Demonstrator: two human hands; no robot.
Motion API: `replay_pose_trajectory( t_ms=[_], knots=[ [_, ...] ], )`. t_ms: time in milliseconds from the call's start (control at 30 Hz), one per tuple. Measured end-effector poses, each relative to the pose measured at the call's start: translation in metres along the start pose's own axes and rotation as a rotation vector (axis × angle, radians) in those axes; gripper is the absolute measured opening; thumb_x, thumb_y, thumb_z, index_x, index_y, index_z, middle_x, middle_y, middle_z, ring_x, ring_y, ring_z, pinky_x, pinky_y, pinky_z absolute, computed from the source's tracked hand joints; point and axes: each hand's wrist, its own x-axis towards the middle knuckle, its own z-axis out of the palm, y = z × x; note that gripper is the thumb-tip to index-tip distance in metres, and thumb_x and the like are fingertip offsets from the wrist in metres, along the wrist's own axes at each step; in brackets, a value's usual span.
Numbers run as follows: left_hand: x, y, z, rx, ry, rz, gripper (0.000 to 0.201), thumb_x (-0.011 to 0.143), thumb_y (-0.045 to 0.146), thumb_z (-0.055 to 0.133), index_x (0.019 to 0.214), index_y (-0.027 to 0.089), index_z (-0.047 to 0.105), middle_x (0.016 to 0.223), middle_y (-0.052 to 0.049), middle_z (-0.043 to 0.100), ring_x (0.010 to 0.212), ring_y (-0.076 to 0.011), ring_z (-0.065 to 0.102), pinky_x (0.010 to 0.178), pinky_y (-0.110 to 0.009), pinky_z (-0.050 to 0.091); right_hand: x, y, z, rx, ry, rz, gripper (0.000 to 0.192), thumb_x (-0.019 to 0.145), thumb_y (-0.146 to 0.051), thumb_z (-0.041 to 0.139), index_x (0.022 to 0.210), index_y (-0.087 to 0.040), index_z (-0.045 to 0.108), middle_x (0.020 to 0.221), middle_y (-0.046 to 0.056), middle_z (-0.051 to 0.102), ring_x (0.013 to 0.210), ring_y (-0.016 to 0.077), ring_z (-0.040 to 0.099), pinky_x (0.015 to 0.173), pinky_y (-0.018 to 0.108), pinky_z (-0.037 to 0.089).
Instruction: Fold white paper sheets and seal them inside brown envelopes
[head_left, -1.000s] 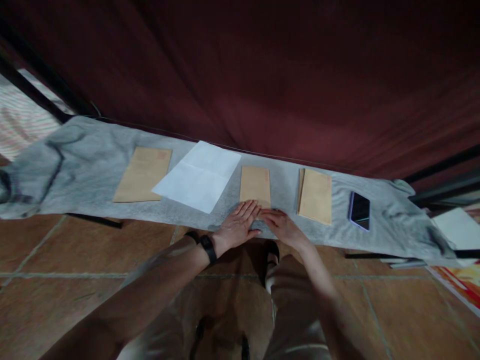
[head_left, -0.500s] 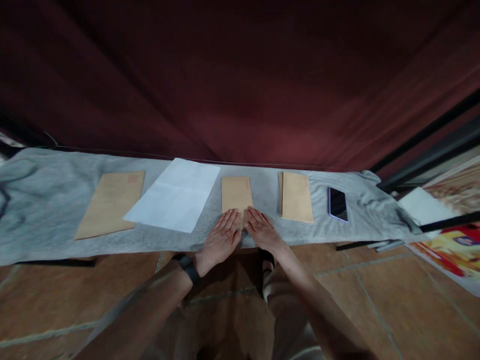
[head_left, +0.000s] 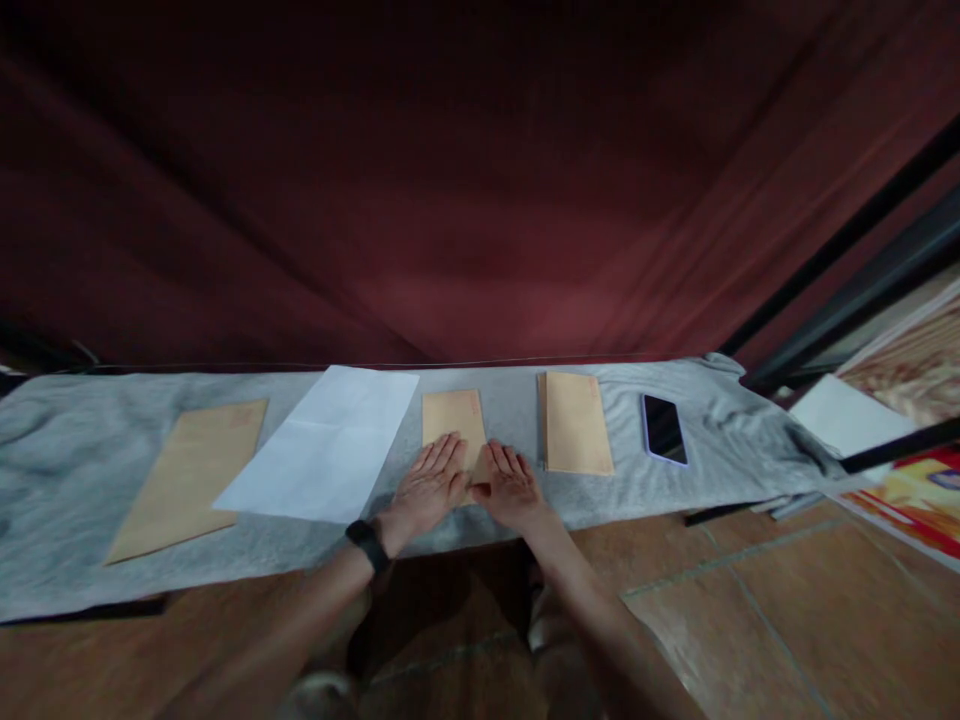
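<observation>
A small brown envelope (head_left: pixel 452 412) lies flat in front of me, its near part partly covered by my hands. My left hand (head_left: pixel 429 488) rests palm down on its left side, fingers stretched out and pointing away from me. On the right edge lies my right hand (head_left: pixel 511 484), also flat with fingers extended. The two thumbs come close together over the near end. To the left is a large white sheet of paper (head_left: pixel 322 445) with a faint crease, overlapping a bigger brown envelope (head_left: pixel 187 475). Right of my hands is a small stack of brown envelopes (head_left: pixel 577 425).
A grey cloth (head_left: pixel 480 530) covers the long narrow surface. A phone (head_left: pixel 664 430) with a purple edge lies at the right. Behind hangs a dark red curtain (head_left: pixel 465 220). Black metal bars (head_left: pixel 847 260) stand at the right, beside a colourful printed box (head_left: pixel 915 500).
The camera view has tilted and shifted, so the surface sits lower in the picture. My hands have slid slightly farther up the envelope and a little apart, still flat.
</observation>
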Motion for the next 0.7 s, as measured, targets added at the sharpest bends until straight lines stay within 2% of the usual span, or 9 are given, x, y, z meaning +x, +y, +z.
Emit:
replay_pose_trajectory(
  t_ms=[233,367,500,700],
  knots=[
    [0.077,-0.039,-0.003,0.005,-0.014,0.015,0.065,0.104,0.049,0.022,0.159,0.016,0.029,0.166,-0.008,0.03,0.154,-0.0216,0.024,0.127,-0.043,0.017,0.003,0.001,-0.007,-0.02,-0.007,0.011,0.083,0.094,-0.054,0.056,0.16,-0.014,0.027,0.168,0.009,0.015,0.155,0.0309,0.018,0.125,0.046,0.017],
    [0.109,-0.051,0.0,-0.015,-0.041,0.008,0.063,0.104,0.046,0.021,0.159,0.017,0.031,0.165,-0.007,0.031,0.154,-0.0205,0.025,0.126,-0.043,0.017,0.002,0.001,-0.008,-0.037,0.002,0.001,0.082,0.093,-0.052,0.058,0.16,-0.014,0.028,0.168,0.01,0.019,0.155,0.0315,0.021,0.124,0.047,0.02],
    [0.121,-0.048,0.003,-0.027,-0.049,-0.018,0.06,0.103,0.042,0.021,0.158,0.02,0.032,0.165,-0.006,0.032,0.154,-0.0203,0.026,0.126,-0.044,0.016,0.002,0.001,-0.01,-0.026,-0.023,0.013,0.084,0.092,-0.05,0.06,0.16,-0.013,0.027,0.168,0.01,0.018,0.155,0.0314,0.02,0.125,0.046,0.019],
    [0.108,-0.037,0.002,-0.036,-0.025,0.058,0.058,0.103,0.037,0.021,0.157,0.019,0.036,0.163,-0.005,0.037,0.153,-0.0187,0.028,0.126,-0.042,0.018,0.004,0.0,-0.017,-0.008,-0.078,0.011,0.089,0.089,-0.051,0.065,0.161,-0.015,0.026,0.169,0.009,0.016,0.155,0.0312,0.018,0.125,0.046,0.016]
  ],
)
